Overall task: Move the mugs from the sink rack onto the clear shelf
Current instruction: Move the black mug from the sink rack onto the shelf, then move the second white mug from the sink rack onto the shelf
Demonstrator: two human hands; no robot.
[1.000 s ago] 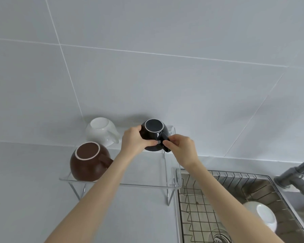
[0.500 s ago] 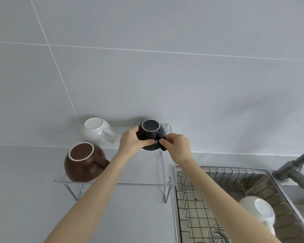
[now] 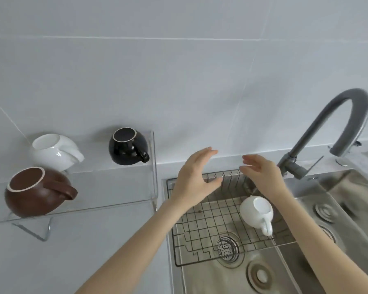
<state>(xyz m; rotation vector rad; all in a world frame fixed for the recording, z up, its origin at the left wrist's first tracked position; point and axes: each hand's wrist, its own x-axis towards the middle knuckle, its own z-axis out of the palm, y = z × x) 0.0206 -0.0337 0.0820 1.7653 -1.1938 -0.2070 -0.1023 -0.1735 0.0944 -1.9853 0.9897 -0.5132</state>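
Observation:
Three upturned mugs stand on the clear shelf (image 3: 115, 188): a black mug (image 3: 126, 149) at the back right, a white mug (image 3: 53, 151) at the back left, a brown mug (image 3: 36, 193) at the front left. One more white mug (image 3: 256, 213) lies upside down on the wire sink rack (image 3: 202, 225). My left hand (image 3: 194, 177) hovers open over the rack's back left. My right hand (image 3: 261, 172) is open above the rack, just behind the white mug. Neither hand touches anything.
A curved grey faucet (image 3: 327, 126) rises behind the sink at the right. The steel sink (image 3: 338, 198) has a drain strainer (image 3: 226, 248) under the rack. A tiled wall runs behind the shelf, and grey counter lies under it.
Both hands let go of the black mug, which now stands on the shelf. The hands moved right to above the sink rack, and my view swung right and down.

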